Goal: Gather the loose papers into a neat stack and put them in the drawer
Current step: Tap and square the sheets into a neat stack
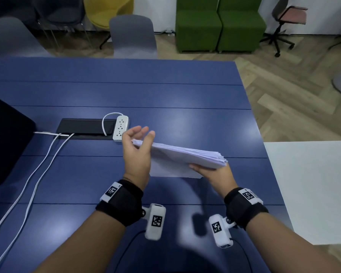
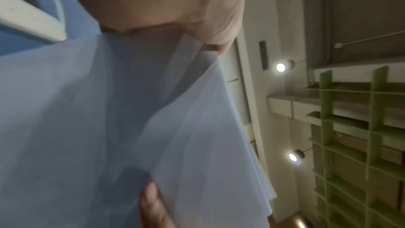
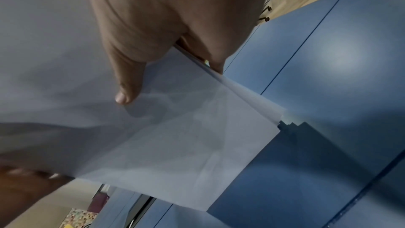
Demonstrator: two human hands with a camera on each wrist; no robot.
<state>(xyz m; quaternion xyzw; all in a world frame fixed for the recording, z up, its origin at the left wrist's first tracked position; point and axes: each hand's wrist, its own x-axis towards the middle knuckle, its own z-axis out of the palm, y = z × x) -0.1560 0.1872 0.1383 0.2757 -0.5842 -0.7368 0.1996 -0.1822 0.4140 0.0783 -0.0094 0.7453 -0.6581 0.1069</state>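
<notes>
Head view, papers: a thick stack of white sheets (image 1: 185,157), held above the blue worktop (image 1: 165,91), its right-hand edges fanned and uneven.
Head view, axis: the long side runs from far left to near right, sloping down toward me on the near edge; a lower sheet hangs close to the worktop.
Head view, left hand: my left hand (image 1: 137,152) stands on edge against the stack's left end, fingers straight and spread, a wide grip that presses rather than clasps.
Head view, right hand: my right hand (image 1: 213,173) holds the near right corner, thumb on top, fingers hidden under the sheets.
Head view, surroundings: a white power strip (image 1: 120,128) lies just beyond my left hand.
Left wrist view, papers: the sheets (image 2: 109,127) fill the frame, bluish and part see-through, corners offset; my palm (image 2: 175,6) meets their top edge, and a finger of the other hand (image 2: 153,205) touches them from below.
Right wrist view, papers: the stack (image 3: 186,145) runs away from my right palm, edges stepped at the far corner; my thumb (image 3: 129,82) lies flat on the top sheet, pinching the stack.
</notes>
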